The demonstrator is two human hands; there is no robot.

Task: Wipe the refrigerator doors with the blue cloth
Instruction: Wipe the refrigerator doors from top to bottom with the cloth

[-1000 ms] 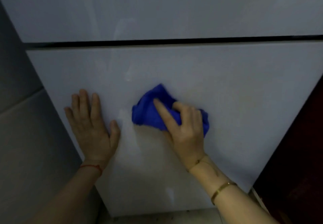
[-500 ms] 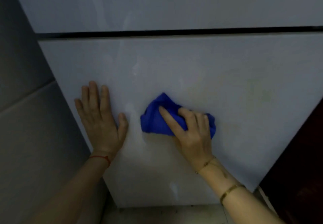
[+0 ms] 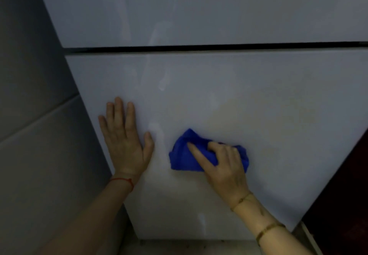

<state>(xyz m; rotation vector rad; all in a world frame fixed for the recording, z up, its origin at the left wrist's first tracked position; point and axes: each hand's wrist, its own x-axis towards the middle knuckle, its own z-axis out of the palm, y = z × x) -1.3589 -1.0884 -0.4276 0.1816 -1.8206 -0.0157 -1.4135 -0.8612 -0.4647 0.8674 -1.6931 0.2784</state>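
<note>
Nearest, two bare forearms enter from 6 o'clock. The left wrist carries one thin red string bracelet (image 3: 123,180); the right forearm carries two thin gold-coloured bands, one at the wrist (image 3: 241,200) and one lower down the arm (image 3: 269,229).

The left hand (image 3: 125,139) lies flat against the lower refrigerator door (image 3: 278,135), palm down, its grip wide with four fingers straight and close together toward 12 o'clock and the thumb spread toward 2 o'clock. It holds nothing.

Just beside it, toward 3 o'clock and not touching it, the right hand (image 3: 223,163) presses one blue cloth (image 3: 183,155) against the same door. Its grip is curled over the cloth, with the forefinger stretched across the fabric toward 10 o'clock. The cloth is soft, bunched and creased into an uneven lump, vivid blue, showing on both sides of the hand. It sits in the lower middle of that door.

The lower door is smooth, glossy and pale grey-white, with faint streaks and a dull yellowish patch toward 2 o'clock of the cloth. One dark straight gap (image 3: 199,48) separates it from a second, upper door (image 3: 199,9) of the same glossy finish, also streaked.

At 9 o'clock stands a matt grey tiled wall (image 3: 35,115) with one grout line running across it. At 4 o'clock is a dark reddish surface (image 3: 342,195).
</note>
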